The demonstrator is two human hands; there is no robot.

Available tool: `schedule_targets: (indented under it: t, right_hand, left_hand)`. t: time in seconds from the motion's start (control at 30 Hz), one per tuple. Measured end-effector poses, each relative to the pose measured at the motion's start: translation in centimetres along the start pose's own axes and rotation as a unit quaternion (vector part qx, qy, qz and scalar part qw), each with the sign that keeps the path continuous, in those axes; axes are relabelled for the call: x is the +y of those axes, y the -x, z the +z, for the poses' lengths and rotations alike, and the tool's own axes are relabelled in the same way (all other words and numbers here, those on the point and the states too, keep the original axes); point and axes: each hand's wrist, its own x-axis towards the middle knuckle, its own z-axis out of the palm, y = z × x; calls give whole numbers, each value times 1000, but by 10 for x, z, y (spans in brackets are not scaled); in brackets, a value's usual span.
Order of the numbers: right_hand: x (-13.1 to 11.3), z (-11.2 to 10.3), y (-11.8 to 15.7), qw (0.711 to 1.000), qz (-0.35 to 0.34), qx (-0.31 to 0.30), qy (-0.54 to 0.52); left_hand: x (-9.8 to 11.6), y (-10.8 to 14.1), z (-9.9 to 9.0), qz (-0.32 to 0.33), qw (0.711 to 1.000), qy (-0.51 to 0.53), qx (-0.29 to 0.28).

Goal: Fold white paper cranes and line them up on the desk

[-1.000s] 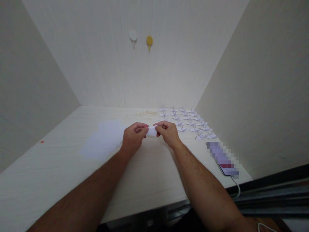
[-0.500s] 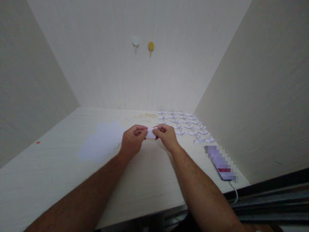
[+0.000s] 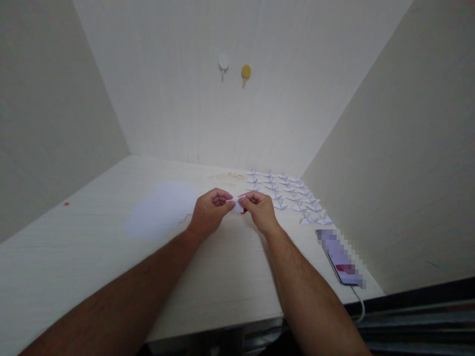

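Slid my L hand [image 3: 211, 212] inward along the paper [image 3: 239, 205], so less shows, w/ L & R hand [image 3: 261, 212] both pinching it above table [image 3: 222, 282], btwn near/far edges.

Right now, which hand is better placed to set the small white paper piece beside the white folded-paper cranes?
Right, probably: the right hand pinches the paper piece on the side nearer the cranes, while the left hand pinches its other side, nearer the flat white paper sheets.

Pale desk [image 3: 222, 287], whitish back wall [image 3: 178, 99], grey side walls [image 3: 408, 148]; dim light
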Motion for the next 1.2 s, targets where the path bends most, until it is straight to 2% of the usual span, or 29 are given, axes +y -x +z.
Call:
schedule_targets:
  t: [0.57, 0.83, 1.2]
  right_hand:
    - [7, 0, -2, 999, -21, 19, -16]
    - [1, 0, 0, 1000, -17, 13, 22]
    - [5, -2, -1, 1000, -22, 21, -1]
  left_hand:
    - [2, 1, 1, -5, 1000, 9, 12]
    - [-3, 0, 1, 13, 1000, 5, 12]
    - [-1, 1, 1, -30, 999, 42, -2]
